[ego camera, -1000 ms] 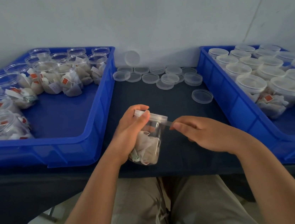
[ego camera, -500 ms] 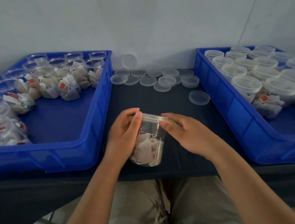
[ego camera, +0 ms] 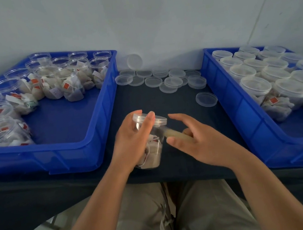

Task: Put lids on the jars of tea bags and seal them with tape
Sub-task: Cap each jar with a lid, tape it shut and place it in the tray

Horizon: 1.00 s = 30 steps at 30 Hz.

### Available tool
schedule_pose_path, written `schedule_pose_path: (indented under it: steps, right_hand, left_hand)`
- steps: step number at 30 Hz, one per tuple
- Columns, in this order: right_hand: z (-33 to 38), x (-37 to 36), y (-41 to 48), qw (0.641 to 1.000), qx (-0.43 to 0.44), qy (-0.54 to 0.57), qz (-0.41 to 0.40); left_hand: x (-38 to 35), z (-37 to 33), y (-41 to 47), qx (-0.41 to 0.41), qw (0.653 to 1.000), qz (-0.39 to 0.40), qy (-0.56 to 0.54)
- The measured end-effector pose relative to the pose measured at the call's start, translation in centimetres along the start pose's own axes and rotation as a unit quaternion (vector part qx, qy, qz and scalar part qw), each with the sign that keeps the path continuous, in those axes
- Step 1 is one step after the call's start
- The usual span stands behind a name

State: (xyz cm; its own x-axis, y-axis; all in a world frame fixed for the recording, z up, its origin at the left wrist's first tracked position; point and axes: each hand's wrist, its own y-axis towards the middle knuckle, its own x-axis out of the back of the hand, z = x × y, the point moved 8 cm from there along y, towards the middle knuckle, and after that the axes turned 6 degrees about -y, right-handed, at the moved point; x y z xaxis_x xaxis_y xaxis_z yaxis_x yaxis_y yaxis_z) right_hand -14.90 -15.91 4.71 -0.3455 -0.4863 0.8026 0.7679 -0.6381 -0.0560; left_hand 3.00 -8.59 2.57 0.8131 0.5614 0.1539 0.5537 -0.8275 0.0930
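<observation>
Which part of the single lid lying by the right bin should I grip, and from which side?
Likely best: pinch the lone lid across its rim from above, at its left and near edges; it lies flat, and the right bin crowds its right side.

We record the jar (ego camera: pixel 156 132) and its lid (ego camera: pixel 159 119) as clear, smooth, glossy plastic. The tape strip (ego camera: pixel 176 133) looks translucent and filmy. The tea bags (ego camera: pixel 152 153) inside appear matt and paper-like. The blue crates (ego camera: pixel 100 140) are glossy moulded plastic; the table cover (ego camera: pixel 154 101) is dark matt cloth.
</observation>
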Motion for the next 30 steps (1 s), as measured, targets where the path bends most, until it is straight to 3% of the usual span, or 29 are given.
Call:
schedule_pose_path:
  steps: [6,10,13,16,19,21,25,30]
  right_hand:
    - [-1.9,0.7,0.2,0.998,-0.013,-0.036,-0.042]
    - [-1.8,0.5,1.0,0.999,0.001,-0.026,-0.034]
    - [-1.2,0.2,1.4,0.998,0.019,0.000,-0.054]
    - [-0.8,0.1,1.3,0.994,0.021,0.025,-0.102]
    - [-0.7,-0.1,0.8,0.990,0.006,0.027,-0.139]
    - [-0.4,-0.2,0.4,0.988,0.002,0.013,-0.156]
    - [0.8,-0.4,0.0,0.984,0.018,-0.012,-0.176]
    - [0.6,-0.4,0.2,0.989,0.017,0.011,-0.147]
  left_hand:
    - [0.1,0.3,1.3,0.026,0.992,0.073,-0.097]
    - [-1.8,1.8,1.6,0.087,0.961,0.178,-0.193]
    - [-2.2,3.0,1.6,0.126,0.945,0.170,-0.251]
    - [-1.6,3.0,2.3,0.090,0.984,0.098,-0.116]
    - [0.5,0.8,1.7,-0.028,0.999,-0.041,-0.014]
    - [0.0,-0.5,0.5,-0.079,0.996,-0.038,0.035]
    - [-2.0,-0.1,-0.8,-0.016,0.996,-0.011,0.088]
    - [-1.6,-0.3,-0.2,-0.031,0.992,-0.036,0.120]
